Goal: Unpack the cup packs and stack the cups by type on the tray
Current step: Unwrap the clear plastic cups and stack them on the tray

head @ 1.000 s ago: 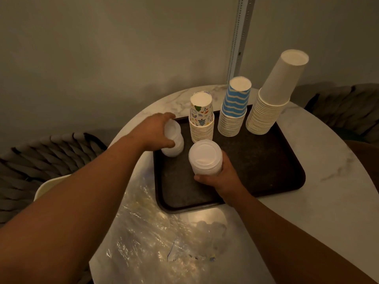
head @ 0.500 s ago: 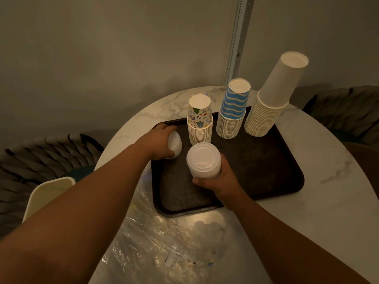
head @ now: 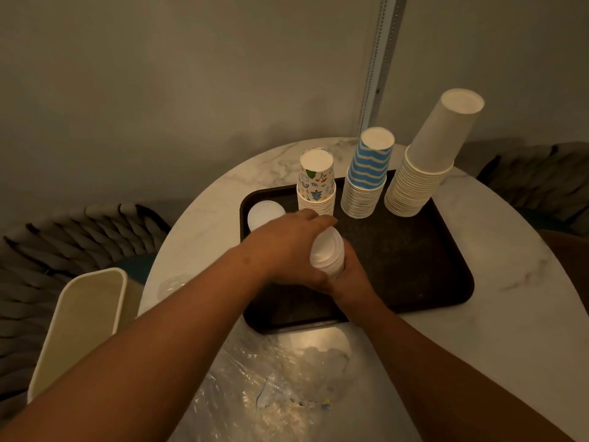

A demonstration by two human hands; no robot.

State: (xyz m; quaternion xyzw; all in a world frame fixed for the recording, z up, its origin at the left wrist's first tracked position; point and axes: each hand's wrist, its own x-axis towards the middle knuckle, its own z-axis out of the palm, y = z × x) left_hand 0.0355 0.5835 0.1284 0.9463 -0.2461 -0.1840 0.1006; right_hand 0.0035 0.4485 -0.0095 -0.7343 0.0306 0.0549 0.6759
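A dark tray (head: 414,269) lies on the round marble table. Along its back stand three upturned cup stacks: patterned cups (head: 316,186), blue-striped cups (head: 366,180) and taller plain white cups (head: 427,167). A small stack of white lids (head: 264,214) sits in the tray's back-left corner. My right hand (head: 350,279) grips a stack of white lids (head: 328,252) above the tray's front left. My left hand (head: 287,247) curls around the same stack from the left and top.
Crumpled clear plastic wrap (head: 271,387) lies on the table in front of the tray. A cream bin (head: 83,323) stands at the table's left edge. Woven chairs (head: 63,247) flank the table on both sides.
My left hand let go of the small lid stack at the tray's back left and came across onto the lid stack in my right hand. The camera view shifted slightly.
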